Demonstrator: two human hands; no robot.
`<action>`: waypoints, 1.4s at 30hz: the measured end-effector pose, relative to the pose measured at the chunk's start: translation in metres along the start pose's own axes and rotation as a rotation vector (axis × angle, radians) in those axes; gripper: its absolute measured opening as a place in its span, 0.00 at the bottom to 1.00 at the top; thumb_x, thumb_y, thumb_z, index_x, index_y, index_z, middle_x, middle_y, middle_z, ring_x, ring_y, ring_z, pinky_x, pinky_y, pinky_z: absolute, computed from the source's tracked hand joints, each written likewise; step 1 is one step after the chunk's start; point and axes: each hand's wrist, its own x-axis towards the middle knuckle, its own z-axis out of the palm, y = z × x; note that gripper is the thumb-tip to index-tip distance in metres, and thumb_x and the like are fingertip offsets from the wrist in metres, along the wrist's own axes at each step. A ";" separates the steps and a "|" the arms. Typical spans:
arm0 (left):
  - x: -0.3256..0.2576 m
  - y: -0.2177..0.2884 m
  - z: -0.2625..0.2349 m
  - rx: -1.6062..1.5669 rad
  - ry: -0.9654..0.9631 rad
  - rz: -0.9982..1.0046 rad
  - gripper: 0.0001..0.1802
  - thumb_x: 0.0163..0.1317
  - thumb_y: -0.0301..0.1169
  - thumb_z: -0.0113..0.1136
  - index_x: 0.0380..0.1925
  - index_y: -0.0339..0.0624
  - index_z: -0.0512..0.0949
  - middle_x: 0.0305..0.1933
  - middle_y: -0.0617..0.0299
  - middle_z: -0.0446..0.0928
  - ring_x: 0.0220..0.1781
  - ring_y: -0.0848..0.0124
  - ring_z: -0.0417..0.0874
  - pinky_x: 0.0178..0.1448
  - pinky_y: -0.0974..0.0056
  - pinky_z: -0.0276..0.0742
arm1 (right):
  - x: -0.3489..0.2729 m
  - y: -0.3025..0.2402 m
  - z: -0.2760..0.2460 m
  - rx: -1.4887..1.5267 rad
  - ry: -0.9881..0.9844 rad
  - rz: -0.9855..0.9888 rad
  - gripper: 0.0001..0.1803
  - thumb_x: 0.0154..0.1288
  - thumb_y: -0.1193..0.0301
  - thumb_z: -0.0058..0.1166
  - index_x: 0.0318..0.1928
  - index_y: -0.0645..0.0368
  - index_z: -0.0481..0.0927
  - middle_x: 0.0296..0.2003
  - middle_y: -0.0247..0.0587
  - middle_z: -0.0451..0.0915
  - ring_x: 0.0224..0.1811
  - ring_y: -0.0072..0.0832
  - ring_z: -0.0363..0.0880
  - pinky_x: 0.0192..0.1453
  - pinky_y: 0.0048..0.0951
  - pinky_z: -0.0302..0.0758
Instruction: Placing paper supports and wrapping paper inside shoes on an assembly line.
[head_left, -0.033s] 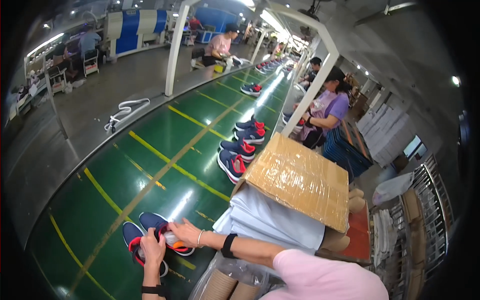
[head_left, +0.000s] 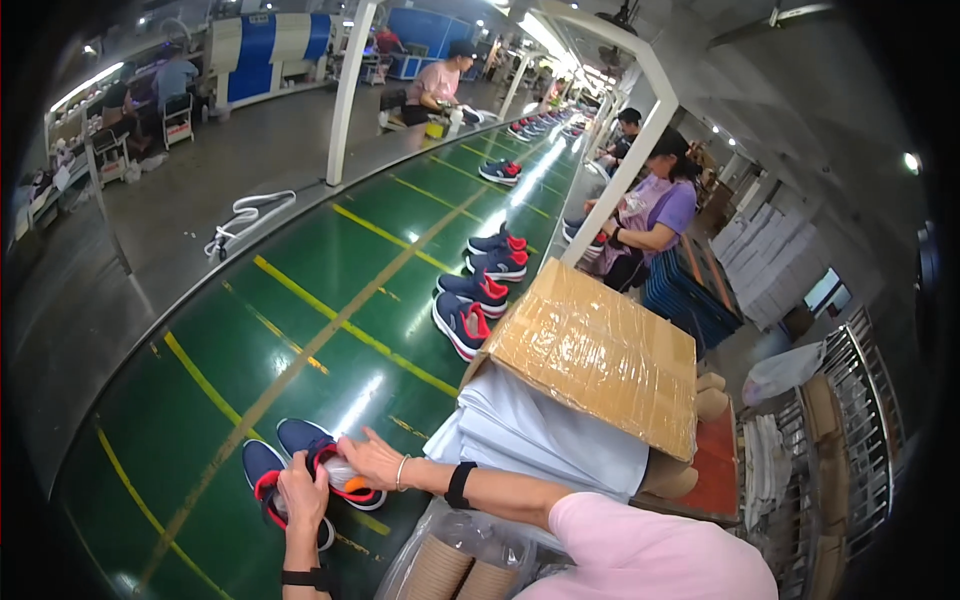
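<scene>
Near end of green conveyor belt (head_left: pixel 320 245), toward its right edge: left navy shoe (head_left: pixel 263 462) and right navy shoe (head_left: pixel 303 435), both red-lined and white-soled, side by side. Bare left hand (head_left: pixel 303 492) at left shoe's collar; bare right hand (head_left: pixel 370 462) at right shoe's opening. Hands close together; cannot tell how firmly they grip. Taped brown cardboard (head_left: pixel 590 355) beside belt's right edge.

On the belt (head_left: pixel 390 318), a shoe pair (head_left: pixel 303 436) lies left of the cardboard (head_left: pixel 590 350) — other shoes (head_left: pixel 452 318) behind.
</scene>
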 end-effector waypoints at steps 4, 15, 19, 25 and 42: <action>0.002 0.002 -0.002 0.080 -0.056 -0.017 0.10 0.48 0.25 0.54 0.33 0.34 0.74 0.24 0.41 0.76 0.29 0.45 0.77 0.37 0.49 0.71 | 0.019 0.007 0.011 -0.227 0.120 0.065 0.31 0.45 0.73 0.57 0.47 0.70 0.57 0.20 0.48 0.75 0.29 0.47 0.78 0.63 0.54 0.54; -0.011 0.013 0.002 0.000 -0.049 0.057 0.30 0.48 0.27 0.62 0.53 0.33 0.64 0.41 0.38 0.75 0.32 0.49 0.78 0.40 0.55 0.73 | -0.004 -0.001 -0.009 -0.077 0.281 0.108 0.34 0.49 0.67 0.58 0.53 0.69 0.56 0.31 0.51 0.76 0.34 0.43 0.77 0.49 0.40 0.68; -0.017 0.068 -0.044 -0.203 0.100 0.104 0.38 0.52 0.28 0.62 0.61 0.35 0.55 0.58 0.44 0.65 0.31 0.63 0.78 0.43 0.62 0.72 | -0.118 -0.028 -0.060 0.048 0.341 -0.233 0.26 0.57 0.68 0.52 0.55 0.64 0.62 0.31 0.47 0.73 0.33 0.40 0.73 0.36 0.37 0.69; -0.037 0.181 -0.065 -0.439 -0.105 0.349 0.35 0.46 0.22 0.64 0.56 0.34 0.61 0.52 0.49 0.70 0.30 0.63 0.77 0.40 0.62 0.72 | -0.348 -0.064 -0.095 0.428 -0.220 0.301 0.12 0.65 0.63 0.44 0.44 0.57 0.67 0.34 0.44 0.75 0.35 0.40 0.76 0.38 0.37 0.71; -0.211 0.344 0.030 -0.245 -1.473 0.779 0.19 0.57 0.34 0.54 0.47 0.37 0.68 0.34 0.43 0.77 0.39 0.48 0.77 0.40 0.52 0.73 | -0.552 -0.018 0.036 0.791 -0.300 1.078 0.21 0.62 0.62 0.45 0.47 0.66 0.75 0.43 0.49 0.77 0.47 0.34 0.75 0.50 0.32 0.69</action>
